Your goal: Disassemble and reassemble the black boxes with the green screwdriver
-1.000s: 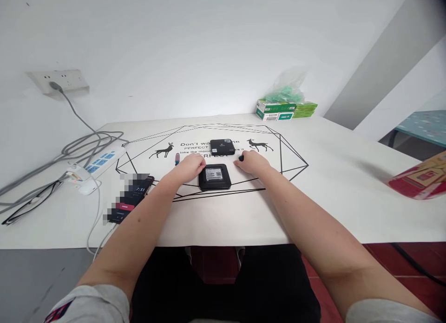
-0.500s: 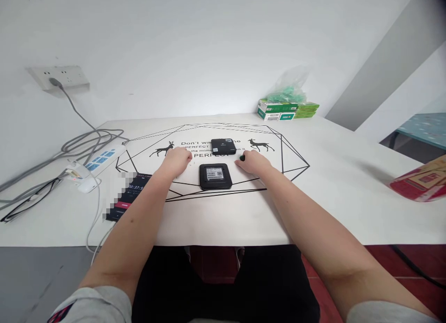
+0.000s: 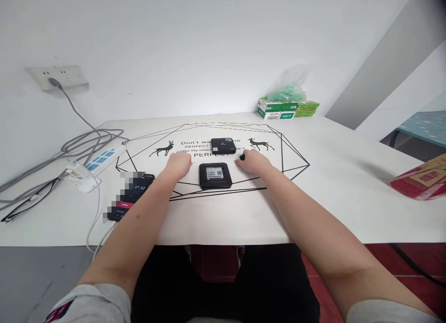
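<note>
On the white table lies a flat black square device (image 3: 215, 176) with a white label and code on its face. Behind it rests a smaller black box-shaped device (image 3: 223, 146) with small stickers. My left hand (image 3: 178, 165) is curled closed on the mat, left of the labelled device and apart from it; whatever its fingers may hold is hidden. My right hand (image 3: 254, 161) rests to the right of both devices, its fingers bent round a small dark object (image 3: 242, 157) whose tip shows by the thumb. Neither hand touches the two devices.
A phone (image 3: 134, 193) with a running timer lies beside my left forearm. A white power strip (image 3: 102, 161), grey cables and glasses (image 3: 31, 200) occupy the left side. Green-and-white boxes (image 3: 278, 109) with a plastic bag stand at the back; a red package (image 3: 420, 181) lies right.
My left hand has shifted slightly right and down, uncovering more of the printed deer and the phone. My right hand and both black devices stay in place.
</note>
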Demonstrator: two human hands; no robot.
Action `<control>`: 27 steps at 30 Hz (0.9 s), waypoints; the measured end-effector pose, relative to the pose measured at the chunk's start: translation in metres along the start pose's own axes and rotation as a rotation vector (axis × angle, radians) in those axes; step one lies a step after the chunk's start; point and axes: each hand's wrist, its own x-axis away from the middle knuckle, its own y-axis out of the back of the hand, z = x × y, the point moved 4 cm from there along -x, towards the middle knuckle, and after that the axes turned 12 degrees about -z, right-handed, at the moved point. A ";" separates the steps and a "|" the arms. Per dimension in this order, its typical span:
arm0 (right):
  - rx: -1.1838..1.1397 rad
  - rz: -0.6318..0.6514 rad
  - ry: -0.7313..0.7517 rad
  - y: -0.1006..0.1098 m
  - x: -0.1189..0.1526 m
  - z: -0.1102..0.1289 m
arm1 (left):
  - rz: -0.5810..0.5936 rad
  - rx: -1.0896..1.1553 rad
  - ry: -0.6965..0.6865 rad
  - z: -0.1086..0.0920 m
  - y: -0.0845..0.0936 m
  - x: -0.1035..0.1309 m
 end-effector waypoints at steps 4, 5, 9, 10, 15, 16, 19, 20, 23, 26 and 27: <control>0.002 -0.004 0.002 0.001 0.001 0.000 | -0.002 0.111 -0.015 -0.005 0.014 0.006; 0.003 -0.004 0.003 0.001 0.001 0.001 | 0.011 0.154 -0.032 -0.007 0.019 0.009; 0.003 0.003 0.006 0.001 0.000 0.001 | 0.216 0.511 -0.173 -0.025 0.033 0.022; 0.004 0.005 0.006 0.001 0.000 0.001 | 0.273 0.552 -0.205 -0.030 0.034 0.024; 0.013 0.011 0.004 0.003 0.001 0.002 | 0.345 0.570 -0.281 -0.042 0.033 0.028; 0.015 0.012 0.006 0.003 0.002 0.002 | 0.346 0.564 -0.279 -0.042 0.033 0.028; 0.018 0.013 0.012 0.004 0.003 0.003 | 0.346 0.545 -0.271 -0.041 0.035 0.028; 0.019 0.014 0.014 0.004 0.003 0.003 | 0.341 0.535 -0.269 -0.040 0.036 0.029; 0.021 0.014 0.013 0.004 0.003 0.002 | 0.315 0.505 -0.270 -0.040 0.038 0.030; 0.021 0.014 0.014 0.004 0.003 0.002 | 0.292 0.494 -0.274 -0.041 0.038 0.032; 0.020 0.013 0.016 0.004 0.003 0.002 | 0.280 0.491 -0.273 -0.041 0.038 0.032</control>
